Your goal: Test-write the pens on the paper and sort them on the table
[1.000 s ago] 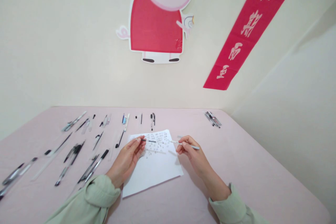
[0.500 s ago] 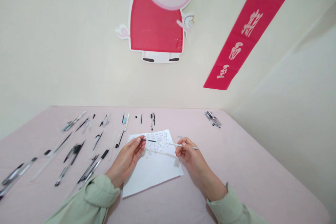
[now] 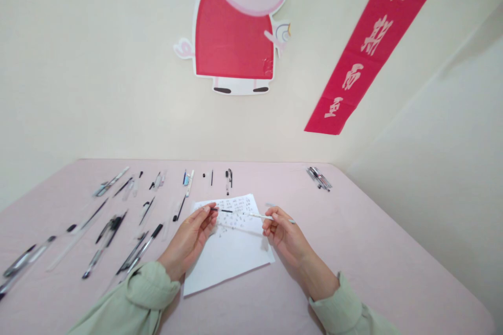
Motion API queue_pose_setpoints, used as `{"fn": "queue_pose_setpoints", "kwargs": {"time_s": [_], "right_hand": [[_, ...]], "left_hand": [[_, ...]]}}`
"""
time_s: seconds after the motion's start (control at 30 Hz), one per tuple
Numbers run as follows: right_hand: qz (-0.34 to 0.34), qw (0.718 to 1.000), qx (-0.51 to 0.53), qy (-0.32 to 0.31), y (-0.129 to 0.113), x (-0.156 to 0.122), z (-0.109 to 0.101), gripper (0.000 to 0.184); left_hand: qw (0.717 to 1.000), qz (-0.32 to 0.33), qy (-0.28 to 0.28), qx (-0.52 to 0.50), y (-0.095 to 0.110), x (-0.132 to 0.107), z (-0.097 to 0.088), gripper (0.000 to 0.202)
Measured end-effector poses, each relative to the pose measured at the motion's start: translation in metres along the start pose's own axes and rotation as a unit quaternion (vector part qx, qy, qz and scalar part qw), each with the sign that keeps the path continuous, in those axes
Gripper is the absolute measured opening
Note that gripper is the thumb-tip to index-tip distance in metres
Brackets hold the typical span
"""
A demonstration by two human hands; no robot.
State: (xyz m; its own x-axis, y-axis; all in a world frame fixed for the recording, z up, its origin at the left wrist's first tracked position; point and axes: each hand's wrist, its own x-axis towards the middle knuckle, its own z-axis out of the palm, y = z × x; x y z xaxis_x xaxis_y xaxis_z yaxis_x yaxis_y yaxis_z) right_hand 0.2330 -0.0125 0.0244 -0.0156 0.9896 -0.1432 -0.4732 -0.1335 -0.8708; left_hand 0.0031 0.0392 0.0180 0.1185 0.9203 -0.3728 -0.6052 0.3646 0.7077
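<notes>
My left hand [image 3: 192,235] pinches one end of a thin pen refill [image 3: 227,211], whose dark ink section shows just past the fingertips. The white pen barrel [image 3: 257,215] is gripped by my right hand [image 3: 288,233], and its rear end sticks out behind the fingers. Refill and barrel lie in one line between the hands; I cannot tell how far one sits inside the other. Below them rests a sheet of white paper [image 3: 223,267] with handwritten marks on its upper part.
Pens and pen parts [image 3: 104,246] are spread over the left side of the pink table [image 3: 353,251]. Along the back are a loose refill [image 3: 212,177] and a capped pen [image 3: 227,182]. Several pens [image 3: 319,178] lie bundled at the back right. A wall stands behind the table.
</notes>
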Motion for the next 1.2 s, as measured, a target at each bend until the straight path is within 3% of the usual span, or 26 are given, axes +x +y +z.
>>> {"fn": "queue_pose_setpoints", "kwargs": {"time_s": [0.47, 0.63, 0.7, 0.9, 1.2], "right_hand": [[-0.003, 1.000, -0.009, -0.026, 0.003, 0.000, -0.002, 0.017], [0.061, 0.994, 0.005, -0.088, -0.001, -0.004, 0.003, 0.044], [0.074, 0.993, -0.027, -0.092, 0.000, -0.005, 0.005, 0.046], [-0.018, 0.969, -0.246, -0.001, 0.014, 0.001, 0.007, 0.018], [-0.092, 0.950, -0.299, -0.009, 0.017, -0.005, 0.019, 0.011]], "left_hand": [[1.000, 0.004, 0.011, -0.006, 0.000, -0.001, 0.002, 0.018], [1.000, -0.011, -0.020, 0.003, -0.001, 0.001, -0.002, 0.018], [0.999, -0.021, -0.048, 0.009, -0.002, 0.001, -0.004, 0.017], [0.993, -0.051, -0.094, 0.040, -0.003, -0.002, -0.005, 0.018], [0.985, -0.085, -0.138, 0.060, -0.005, -0.008, -0.004, 0.021]]}}
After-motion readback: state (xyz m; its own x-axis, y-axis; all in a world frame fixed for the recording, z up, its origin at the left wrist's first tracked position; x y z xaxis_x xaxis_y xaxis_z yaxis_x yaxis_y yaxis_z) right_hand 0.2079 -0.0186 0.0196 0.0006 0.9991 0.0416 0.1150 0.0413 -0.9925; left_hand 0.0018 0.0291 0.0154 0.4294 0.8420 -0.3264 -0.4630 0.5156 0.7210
